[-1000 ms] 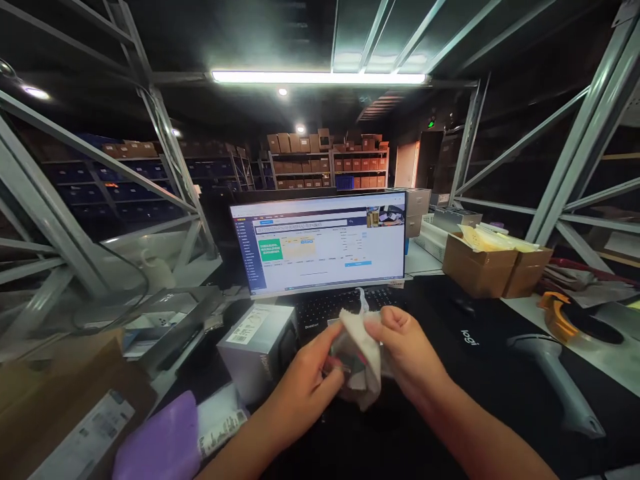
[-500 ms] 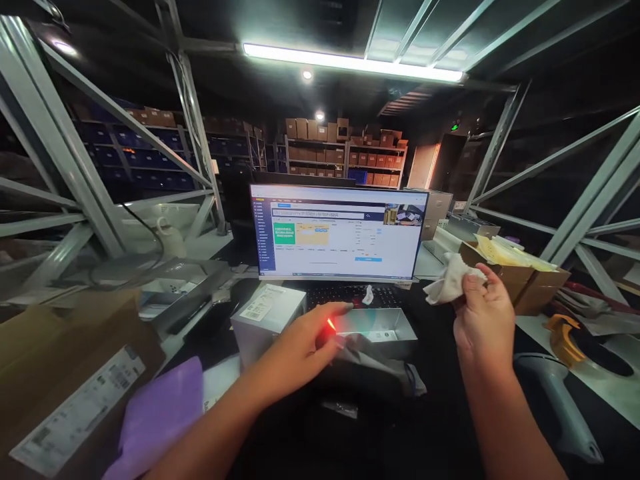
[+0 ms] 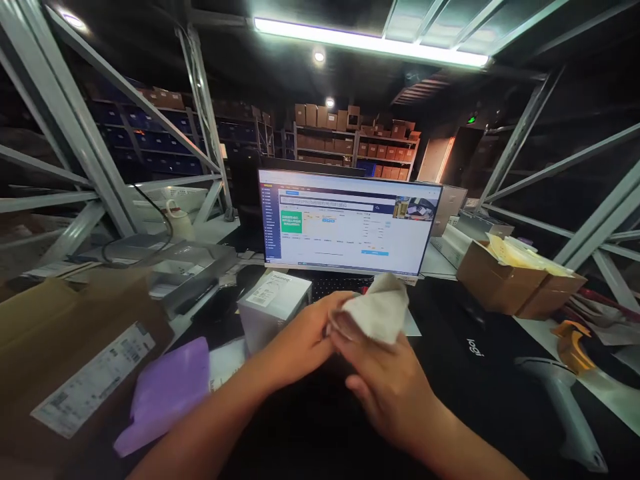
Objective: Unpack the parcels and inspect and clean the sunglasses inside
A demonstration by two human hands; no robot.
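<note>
My two hands meet over the black desk mat (image 3: 480, 373) in front of the monitor (image 3: 349, 223). My right hand (image 3: 387, 387) is closed round a small off-white cloth pouch (image 3: 376, 310), which sticks up above its fingers. My left hand (image 3: 305, 340) pinches at the pouch's left edge, where something dark shows; what it is I cannot make out. A grey box with a white label (image 3: 273, 303) stands just left of my left hand. The keyboard (image 3: 335, 285) lies behind the hands, partly hidden.
A barcode scanner (image 3: 563, 400) lies at the right, with open cardboard boxes (image 3: 510, 280) and an orange tape dispenser (image 3: 570, 343) beyond it. A purple pad (image 3: 165, 390) and a labelled brown carton (image 3: 75, 373) sit at the left. Grey steel racking frames both sides.
My right hand brought the pouch back from the right to the middle, joining my left hand. The red glow at my left fingers and the open metal tin are out of sight.
</note>
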